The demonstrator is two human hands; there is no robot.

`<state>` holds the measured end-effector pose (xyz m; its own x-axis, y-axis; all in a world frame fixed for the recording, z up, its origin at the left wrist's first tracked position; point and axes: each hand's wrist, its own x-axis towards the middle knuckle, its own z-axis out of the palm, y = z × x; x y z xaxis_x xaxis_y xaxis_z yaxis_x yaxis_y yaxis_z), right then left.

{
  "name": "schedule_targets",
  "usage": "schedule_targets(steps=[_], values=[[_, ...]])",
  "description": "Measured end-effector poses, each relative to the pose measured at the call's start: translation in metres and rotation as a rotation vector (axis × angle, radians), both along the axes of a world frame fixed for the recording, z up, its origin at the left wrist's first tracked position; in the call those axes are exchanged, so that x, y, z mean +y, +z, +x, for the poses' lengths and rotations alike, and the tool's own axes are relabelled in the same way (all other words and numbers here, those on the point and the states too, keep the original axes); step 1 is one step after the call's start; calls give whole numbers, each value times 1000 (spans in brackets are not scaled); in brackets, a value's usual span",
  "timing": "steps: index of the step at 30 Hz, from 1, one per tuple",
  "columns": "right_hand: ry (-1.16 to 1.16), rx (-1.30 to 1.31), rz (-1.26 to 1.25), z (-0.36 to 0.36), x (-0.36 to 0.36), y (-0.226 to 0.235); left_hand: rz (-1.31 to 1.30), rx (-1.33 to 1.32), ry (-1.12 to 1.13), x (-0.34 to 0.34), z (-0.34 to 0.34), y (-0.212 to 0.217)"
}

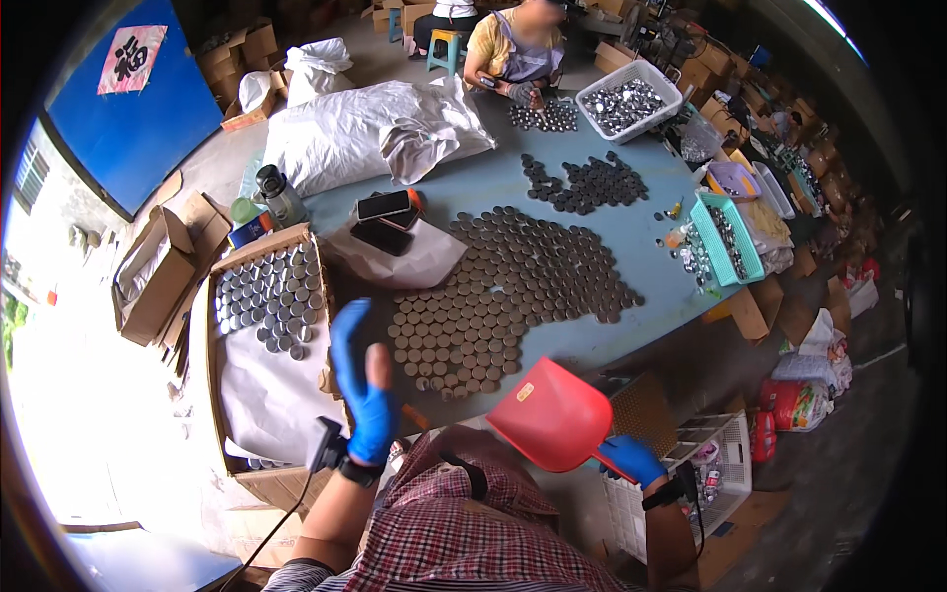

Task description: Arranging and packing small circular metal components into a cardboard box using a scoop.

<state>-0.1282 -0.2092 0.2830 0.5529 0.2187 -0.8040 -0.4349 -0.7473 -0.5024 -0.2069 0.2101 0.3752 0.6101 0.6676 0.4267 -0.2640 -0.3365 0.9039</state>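
Note:
My left hand (367,400), in a blue glove with the thumb bare, is held up open beside the table's near edge, fingers stretched upward and nothing in it. It lies between an open carton (281,370) and a broad spread of round metal caps (464,316) on the blue table. At the right, my right hand (634,460), also blue-gloved, grips the handle of a red plastic scoop (552,412). The scoop's wide pan points up and left near the table edge, with nothing visible in it. Caps (276,291) lie on paper in the far part of the carton.
A darker cap cluster (592,183) lies farther back, near a white tub (631,99) of shiny parts. Phones (385,205) rest on paper, beside a large white sack (365,128). A co-worker (513,49) sits opposite. A white crate (725,464) stands below my right hand.

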Motion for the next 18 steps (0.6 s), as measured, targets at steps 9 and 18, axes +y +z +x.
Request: schedule_targets(steps=[9, 18], values=[[33, 163, 5, 20, 10, -36, 574, 715, -464, -81, 79, -315], [33, 225, 61, 33, 11, -55, 839, 746, -526, -96, 130, -353]])
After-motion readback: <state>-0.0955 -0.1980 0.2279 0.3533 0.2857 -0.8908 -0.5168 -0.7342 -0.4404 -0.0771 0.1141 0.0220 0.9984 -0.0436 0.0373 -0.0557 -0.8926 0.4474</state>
